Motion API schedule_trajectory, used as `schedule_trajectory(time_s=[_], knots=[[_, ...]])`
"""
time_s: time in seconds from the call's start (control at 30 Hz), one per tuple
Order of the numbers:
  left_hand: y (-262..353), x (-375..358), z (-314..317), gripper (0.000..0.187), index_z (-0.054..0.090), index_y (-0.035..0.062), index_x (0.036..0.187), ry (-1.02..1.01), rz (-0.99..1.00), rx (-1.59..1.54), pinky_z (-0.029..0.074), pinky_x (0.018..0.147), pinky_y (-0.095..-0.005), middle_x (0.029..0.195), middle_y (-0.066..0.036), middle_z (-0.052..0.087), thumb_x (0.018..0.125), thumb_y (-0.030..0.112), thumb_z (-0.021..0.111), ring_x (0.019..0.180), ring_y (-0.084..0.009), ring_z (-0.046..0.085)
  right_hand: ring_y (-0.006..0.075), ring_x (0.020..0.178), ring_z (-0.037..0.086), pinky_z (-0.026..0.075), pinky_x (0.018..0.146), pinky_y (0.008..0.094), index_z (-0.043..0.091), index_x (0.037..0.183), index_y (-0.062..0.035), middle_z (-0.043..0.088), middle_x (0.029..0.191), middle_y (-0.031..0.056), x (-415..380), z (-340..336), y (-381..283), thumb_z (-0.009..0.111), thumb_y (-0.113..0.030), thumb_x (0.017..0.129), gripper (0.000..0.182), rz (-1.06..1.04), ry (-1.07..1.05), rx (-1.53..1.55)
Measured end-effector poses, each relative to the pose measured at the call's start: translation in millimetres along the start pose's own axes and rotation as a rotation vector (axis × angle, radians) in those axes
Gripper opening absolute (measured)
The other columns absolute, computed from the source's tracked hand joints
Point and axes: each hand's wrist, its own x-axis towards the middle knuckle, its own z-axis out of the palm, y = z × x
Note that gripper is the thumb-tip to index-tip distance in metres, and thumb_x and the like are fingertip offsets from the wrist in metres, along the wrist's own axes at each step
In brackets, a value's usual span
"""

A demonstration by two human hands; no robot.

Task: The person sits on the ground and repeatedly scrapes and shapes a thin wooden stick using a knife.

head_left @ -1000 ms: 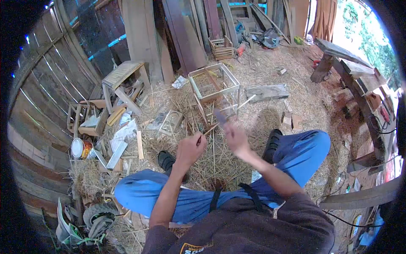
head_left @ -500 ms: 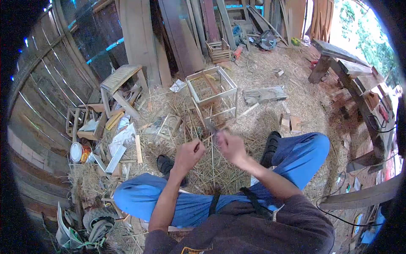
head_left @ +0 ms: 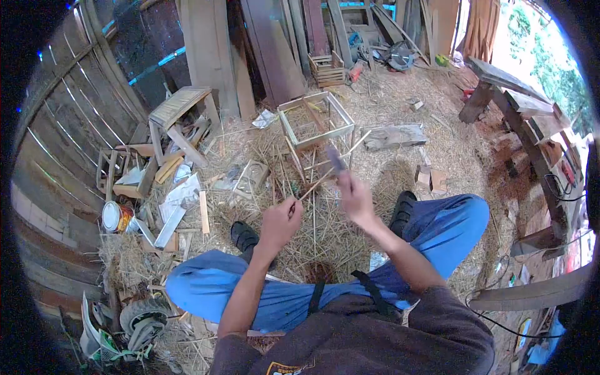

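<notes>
My left hand (head_left: 280,226) is closed around the near end of a thin wooden strip (head_left: 319,183), which slants up and right toward the frame. My right hand (head_left: 356,199) is wrapped round a knife (head_left: 336,160), its dark blade pointing up and slightly left, close to the strip. Beyond both hands a light wooden frame (head_left: 320,135) stands on the straw-covered floor. Part of the knife's handle is hidden by my fingers.
At the left are a small wooden stool (head_left: 180,111), a paint can (head_left: 112,216) and scrap wood. A long bench (head_left: 507,81) runs along the right. A plank (head_left: 394,137) lies beyond my right foot. Boards lean at the back.
My right hand has moved right and slightly down with the knife, away from my left hand. The strip now shows between them. The view has shifted slightly.
</notes>
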Motion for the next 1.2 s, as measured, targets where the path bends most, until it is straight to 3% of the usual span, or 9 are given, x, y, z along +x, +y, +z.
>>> schedule_trajectory(time_s=[0.17,0.27,0.37,0.6,0.77,0.9,1.0,1.03,1.2], knots=[[-4,-1,0,0.022,0.061,0.0033,0.083,0.01,0.011,0.002,0.046,0.053,-0.0441,0.063,-0.02,0.059,0.092,0.023,0.06,0.055,-0.0373,0.061,0.0354,0.052,0.053,0.041,0.053,0.0456,0.059,0.083,-0.0002,0.056,0.062,0.0227,28,-34,7,0.043,-0.035,0.105,0.044,0.164,0.111,-0.005],[-1,1,3,0.022,0.061,0.0033,0.082,0.005,0.034,0.026,0.047,0.053,-0.0431,0.063,-0.019,0.06,0.092,0.023,0.06,0.056,-0.0361,0.062,0.0395,0.06,0.062,0.044,0.055,0.0468,0.062,0.088,-0.001,0.058,0.065,0.0243,-9,3,6,0.046,-0.033,0.103,0.038,-0.113,0.093,0.059],[-1,1,-3,0.022,0.061,0.0035,0.081,-0.016,0.009,0.003,0.047,0.053,-0.0425,0.063,-0.018,0.061,0.091,0.023,0.06,0.056,-0.035,0.063,0.0433,0.069,0.065,0.047,0.058,0.0481,0.063,0.093,-0.002,0.06,0.068,0.0255,-22,-1,-27,0.049,-0.032,0.102,0.034,0.004,-0.223,-0.124],[-5,-3,-3,0.023,0.059,0.0035,0.078,0.008,0.088,0.031,0.047,0.052,-0.0404,0.062,-0.017,0.06,0.09,0.023,0.062,0.056,-0.034,0.062,0.0429,0.062,0.061,0.046,0.058,0.0482,0.06,0.089,-0.0015,0.058,0.063,0.0231,31,-50,-7,0.04,-0.033,0.105,0.041,0.167,0.069,-0.153],[-12,-6,-7,0.023,0.058,0.0036,0.077,0.005,0.055,0.005,0.046,0.052,-0.0402,0.061,-0.017,0.058,0.089,0.022,0.063,0.055,-0.0339,0.061,0.0456,0.067,0.062,0.045,0.056,0.0532,0.06,0.089,-0.0034,0.06,0.068,0.0261,-2,-21,-14,0.045,-0.03,0.104,0.034,0.018,-0.123,-0.182],[-10,-2,-8,0.024,0.059,0.0041,0.078,0.017,0.072,0.026,0.046,0.053,-0.0408,0.061,-0.017,0.059,0.09,0.024,0.063,0.055,-0.0335,0.061,0.0235,0.043,0.053,0.04,0.044,0.0436,0.061,0.091,-0.0001,0.053,0.054,0.0162,13,-20,-4,0.041,-0.032,0.106,0.04,-0.145,0.081,-0.141],[-8,-5,-8,0.023,0.06,0.0046,0.079,-0.013,0.029,-0.011,0.047,0.053,-0.0414,0.062,-0.017,0.06,0.091,0.025,0.062,0.056,-0.0335,0.062,0.0444,0.069,0.064,0.048,0.059,0.0506,0.06,0.093,-0.0027,0.061,0.07,0.0263,35,-55,-7,0.045,-0.032,0.103,0.035,0.213,0.085,-0.145],[-8,-5,-10,0.023,0.06,0.0047,0.079,-0.029,0.012,-0.014,0.047,0.054,-0.0416,0.063,-0.017,0.061,0.091,0.025,0.062,0.056,-0.0334,0.063,0.0417,0.072,0.066,0.05,0.062,0.0474,0.061,0.096,-0.0034,0.063,0.076,0.0229,35,-61,-13,0.048,-0.031,0.102,0.031,0.28,0.039,-0.17],[-12,-6,-2,0.021,0.062,0.0045,0.084,-0.013,0.093,0.081,0.049,0.056,-0.0422,0.065,-0.017,0.063,0.092,0.024,0.061,0.061,-0.0346,0.065,0.0409,0.071,0.064,0.049,0.058,0.0459,0.06,0.094,-0.0059,0.064,0.084,0.0207,-26,-7,-12,0.05,-0.031,0.101,0.028,-0.065,-0.223,-0.091]])
